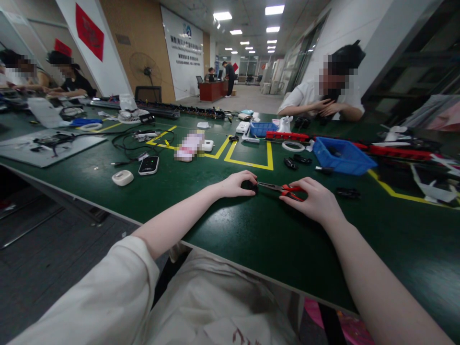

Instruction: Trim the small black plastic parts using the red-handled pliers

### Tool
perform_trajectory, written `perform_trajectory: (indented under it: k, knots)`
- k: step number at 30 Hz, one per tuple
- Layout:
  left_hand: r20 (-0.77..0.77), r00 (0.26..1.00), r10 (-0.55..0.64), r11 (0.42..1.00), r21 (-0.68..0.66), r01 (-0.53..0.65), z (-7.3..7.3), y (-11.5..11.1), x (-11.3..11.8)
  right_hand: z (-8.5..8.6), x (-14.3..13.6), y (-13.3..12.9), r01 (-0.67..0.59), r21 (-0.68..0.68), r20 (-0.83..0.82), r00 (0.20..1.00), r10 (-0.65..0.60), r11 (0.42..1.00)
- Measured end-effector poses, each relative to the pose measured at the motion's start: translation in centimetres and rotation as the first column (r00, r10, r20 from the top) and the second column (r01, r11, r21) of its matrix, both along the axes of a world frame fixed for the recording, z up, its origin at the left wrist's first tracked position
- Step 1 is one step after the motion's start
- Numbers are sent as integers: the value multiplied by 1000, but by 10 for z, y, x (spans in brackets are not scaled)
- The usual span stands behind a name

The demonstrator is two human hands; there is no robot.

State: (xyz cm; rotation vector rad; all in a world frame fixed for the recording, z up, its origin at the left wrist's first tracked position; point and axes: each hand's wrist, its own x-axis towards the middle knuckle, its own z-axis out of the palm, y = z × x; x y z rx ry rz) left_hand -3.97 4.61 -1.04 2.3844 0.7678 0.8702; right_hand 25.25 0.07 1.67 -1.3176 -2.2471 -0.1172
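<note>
Right then, the red-handled metal pliers (283, 189) lay flat on the dark green table (223, 230), long way running left to right between both hands. The right hand (312, 199) was curled around the red handles. The left hand (237, 184) was closed over a small black part (249, 186) at the pliers' tip.

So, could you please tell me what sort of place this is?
Probably an electronics assembly workshop: a long green worktable with yellow tape lines, blue parts bins, cables, and the right hand on red-handled pliers beside the left hand.
</note>
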Motion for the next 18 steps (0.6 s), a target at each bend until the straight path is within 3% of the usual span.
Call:
perform_trajectory:
  k: [18]
  knots:
    - [-19, 999, 30, 999, 22, -29, 1, -4, 2, 0, -10, -2, -20, -62, -14, 1000, 19, 998]
